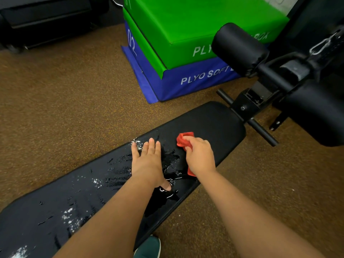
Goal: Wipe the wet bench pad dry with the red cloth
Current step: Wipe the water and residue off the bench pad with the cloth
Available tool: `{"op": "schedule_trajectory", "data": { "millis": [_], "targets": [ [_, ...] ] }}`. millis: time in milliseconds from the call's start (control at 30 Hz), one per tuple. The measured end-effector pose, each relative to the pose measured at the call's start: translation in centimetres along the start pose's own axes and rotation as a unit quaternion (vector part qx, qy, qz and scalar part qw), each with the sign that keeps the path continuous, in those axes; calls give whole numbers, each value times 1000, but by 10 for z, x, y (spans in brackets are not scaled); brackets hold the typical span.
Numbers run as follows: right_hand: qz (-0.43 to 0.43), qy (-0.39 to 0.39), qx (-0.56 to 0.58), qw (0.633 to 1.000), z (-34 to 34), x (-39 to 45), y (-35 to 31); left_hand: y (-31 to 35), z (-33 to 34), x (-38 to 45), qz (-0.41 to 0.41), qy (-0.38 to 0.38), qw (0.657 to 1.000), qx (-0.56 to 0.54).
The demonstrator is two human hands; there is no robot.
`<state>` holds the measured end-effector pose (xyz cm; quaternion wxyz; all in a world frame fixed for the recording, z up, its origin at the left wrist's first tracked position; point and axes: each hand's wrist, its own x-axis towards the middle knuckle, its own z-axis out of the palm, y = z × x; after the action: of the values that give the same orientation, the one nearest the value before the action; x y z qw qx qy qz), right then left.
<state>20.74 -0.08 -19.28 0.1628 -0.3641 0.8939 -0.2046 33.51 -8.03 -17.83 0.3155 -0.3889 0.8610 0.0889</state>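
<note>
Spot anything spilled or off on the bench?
Yes: water lies beaded and pooled across the bench pad, mostly left of and under the left hand. The right hand presses the red cloth near the drier far end.

At 12 o'clock from where I stand, a green plyo box [195, 25] sits stacked on a blue plyo box [188, 81]; the blue one reads "PLYO SOFT" on its near face and "02" on its left face. At 2 o'clock, a black foam roller pad [238, 49] mounts on the black steel frame [258, 97], from which bare crossbars [264, 133] project. At 10 o'clock, dark equipment [46, 17] rests against the wall. Brown speckled flooring [65, 94] covers the ground. At 6 o'clock, my green shoe [149, 248] touches the flooring.
</note>
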Motion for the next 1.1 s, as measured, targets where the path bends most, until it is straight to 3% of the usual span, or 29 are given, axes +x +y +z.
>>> {"op": "schedule_trajectory", "data": {
  "millis": [367, 500, 567, 667, 800, 1100],
  "targets": [
    [-80, -104, 38, 991, -9, -32, -2, -5, 1, -2, 11, 14, 1000, -14],
    [-41, -181, 109, 977, -23, -28, 5, -6, 2, -5, 8, 23, 999, -22],
    [-9, -141, 162, 977, -28, -25, 15, -5, 1, -7, 7, 29, 999, -17],
    [49, -8, 207, 977, -30, -21, 38, -3, 2, -10, 5, 33, 999, -21],
    [81, 64, 204, 973, -33, -6, 54, -1, 4, -10, -3, 31, 999, -23],
    [87, 58, 106, 989, -32, 57, 36, -1, 6, -5, 0, 27, 999, -29]
  ]
}}
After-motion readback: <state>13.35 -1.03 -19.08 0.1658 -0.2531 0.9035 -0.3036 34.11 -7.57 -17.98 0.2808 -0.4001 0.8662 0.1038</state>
